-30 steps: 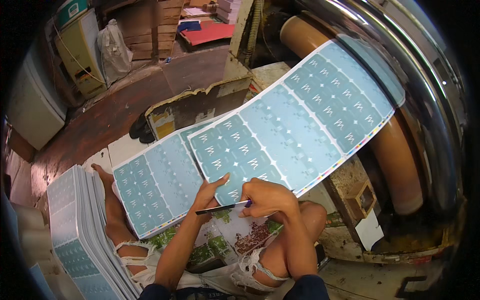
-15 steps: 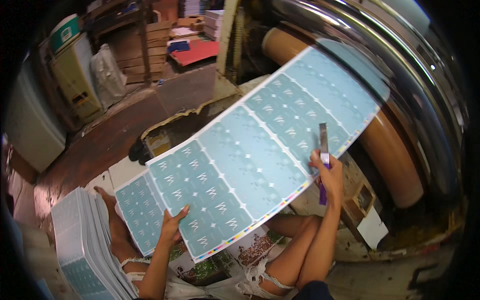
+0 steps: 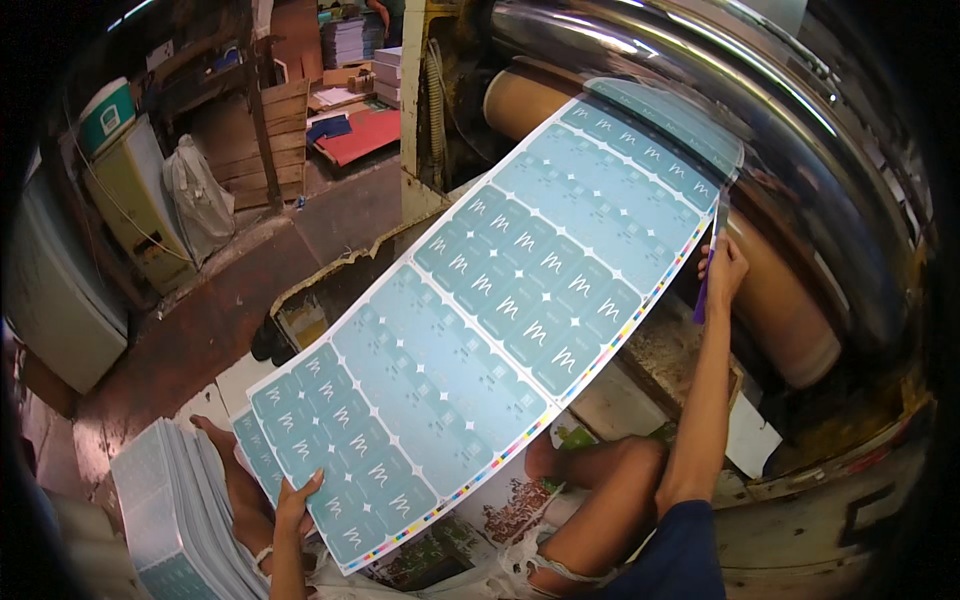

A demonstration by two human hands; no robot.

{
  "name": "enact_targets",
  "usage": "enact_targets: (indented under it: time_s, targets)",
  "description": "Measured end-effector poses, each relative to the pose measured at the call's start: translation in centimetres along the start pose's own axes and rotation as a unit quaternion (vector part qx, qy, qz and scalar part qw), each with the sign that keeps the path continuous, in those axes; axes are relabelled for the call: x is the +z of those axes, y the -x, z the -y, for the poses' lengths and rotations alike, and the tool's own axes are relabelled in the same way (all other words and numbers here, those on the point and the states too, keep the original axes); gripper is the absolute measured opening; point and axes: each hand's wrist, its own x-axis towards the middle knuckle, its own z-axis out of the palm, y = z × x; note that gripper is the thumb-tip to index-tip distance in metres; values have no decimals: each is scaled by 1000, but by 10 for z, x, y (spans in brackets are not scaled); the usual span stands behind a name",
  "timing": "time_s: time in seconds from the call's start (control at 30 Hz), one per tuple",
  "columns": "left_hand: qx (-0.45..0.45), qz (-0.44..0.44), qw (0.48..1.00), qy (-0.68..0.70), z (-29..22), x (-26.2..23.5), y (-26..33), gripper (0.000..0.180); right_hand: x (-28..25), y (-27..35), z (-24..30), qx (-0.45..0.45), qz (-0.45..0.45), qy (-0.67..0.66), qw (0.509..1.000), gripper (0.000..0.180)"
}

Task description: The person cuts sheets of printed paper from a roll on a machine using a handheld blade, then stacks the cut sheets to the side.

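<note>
A long teal and light-blue printed sheet (image 3: pixel 440 350) slopes from the shiny metal roller (image 3: pixel 640 50) down over my lap. My left hand (image 3: pixel 293 503) grips its near end, thumb on top and the other fingers hidden underneath. At the far right edge, close to the roller, my right hand (image 3: pixel 727 268) is closed around the purple handle of a cutter knife (image 3: pixel 702 295). The knife's metal blade points up along the sheet's edge; whether it touches the paper I cannot tell. Beneath the near end another printed sheet (image 3: pixel 252 448) partly shows.
A thick stack of printed sheets (image 3: pixel 165 500) stands at my left beside my leg. Brown rolls (image 3: pixel 790 310) sit under the metal roller. Farther left are a worn cabinet (image 3: pixel 148 190), a teal and white cooler (image 3: pixel 107 118) and a red board (image 3: pixel 358 138). Part of a person appears at the back.
My right hand has moved up and away with the cutter knife, from over the sheet to its far right edge. More sheet now lies between the roller and my left hand, which shifted nearer.
</note>
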Motion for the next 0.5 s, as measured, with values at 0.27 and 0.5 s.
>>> enact_targets:
  time_s: [0.27, 0.5]
  targets:
    - [26, 15, 998, -51, -27, -21, 21, 49, 8, 22, -50, 21, 41, 36, 998, 34]
    - [98, -66, 983, -142, -23, -21, 33, 52, 0, 19, -33, -235, 11, 222, 946, 34]
